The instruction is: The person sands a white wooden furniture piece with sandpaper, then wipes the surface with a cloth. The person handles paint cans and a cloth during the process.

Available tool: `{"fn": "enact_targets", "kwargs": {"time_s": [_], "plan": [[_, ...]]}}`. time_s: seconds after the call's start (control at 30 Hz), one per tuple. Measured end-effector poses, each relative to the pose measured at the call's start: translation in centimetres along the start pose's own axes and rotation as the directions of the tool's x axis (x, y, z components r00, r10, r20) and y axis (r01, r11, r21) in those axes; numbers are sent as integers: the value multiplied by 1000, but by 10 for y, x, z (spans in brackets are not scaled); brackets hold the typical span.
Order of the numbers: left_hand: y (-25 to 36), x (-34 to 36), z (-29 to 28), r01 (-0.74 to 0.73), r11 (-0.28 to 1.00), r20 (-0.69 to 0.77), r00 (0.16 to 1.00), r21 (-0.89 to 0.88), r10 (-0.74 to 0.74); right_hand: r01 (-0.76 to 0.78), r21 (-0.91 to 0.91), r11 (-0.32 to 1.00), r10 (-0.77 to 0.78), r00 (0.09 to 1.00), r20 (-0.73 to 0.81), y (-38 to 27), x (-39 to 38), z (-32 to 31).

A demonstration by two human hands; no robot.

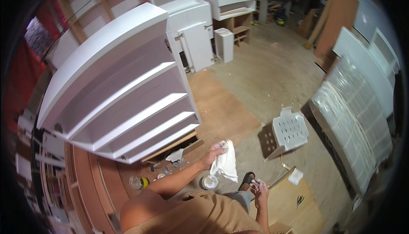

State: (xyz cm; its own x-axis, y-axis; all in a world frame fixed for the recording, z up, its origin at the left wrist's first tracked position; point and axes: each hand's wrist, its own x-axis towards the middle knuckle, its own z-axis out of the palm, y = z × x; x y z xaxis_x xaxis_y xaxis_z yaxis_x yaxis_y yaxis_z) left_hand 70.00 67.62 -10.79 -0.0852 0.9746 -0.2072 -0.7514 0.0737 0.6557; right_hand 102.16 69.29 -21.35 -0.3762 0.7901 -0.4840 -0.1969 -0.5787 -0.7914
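My left hand (209, 156) is closed around a bunched white cloth (225, 165), which hangs down from the fingers. Just below the cloth, a clear round tub (210, 182) with whitish stuff in it stands on the floor. My right hand (260, 194) is off to the right, beside my sandalled foot (248, 178). Its fingers are curled together and whitish at the tips; anything between them is too small to make out. To the left, beyond my left forearm, stands a large white shelf unit (128, 93) with several shelves and a curved top.
A grey plastic stool (291, 128) with slots stands at right, before a plastic-wrapped panel stack (347, 119). Pliers (299, 201) and a white scrap (295, 176) lie on a wooden board (310, 217). A yellow-labelled jar (138, 182) sits at left. White cabinets (198, 44) stand behind.
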Motion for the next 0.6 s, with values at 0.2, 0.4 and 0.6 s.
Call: {"fn": "enact_targets", "kwargs": {"time_s": [0.2, 0.4, 0.6], "plan": [[46, 51, 48, -376, 925, -179, 916, -64, 360, -113, -182, 977, 148, 970, 195, -98, 148, -66], [140, 68, 88, -716, 538, -449, 341, 445, 826, -16, -311, 950, 152, 895, 419, -216, 303, -14], [255, 84, 125, -776, 102, -286, -105, 623, 952, -25, -448, 894, 297, 781, 549, -221, 407, 78]]}}
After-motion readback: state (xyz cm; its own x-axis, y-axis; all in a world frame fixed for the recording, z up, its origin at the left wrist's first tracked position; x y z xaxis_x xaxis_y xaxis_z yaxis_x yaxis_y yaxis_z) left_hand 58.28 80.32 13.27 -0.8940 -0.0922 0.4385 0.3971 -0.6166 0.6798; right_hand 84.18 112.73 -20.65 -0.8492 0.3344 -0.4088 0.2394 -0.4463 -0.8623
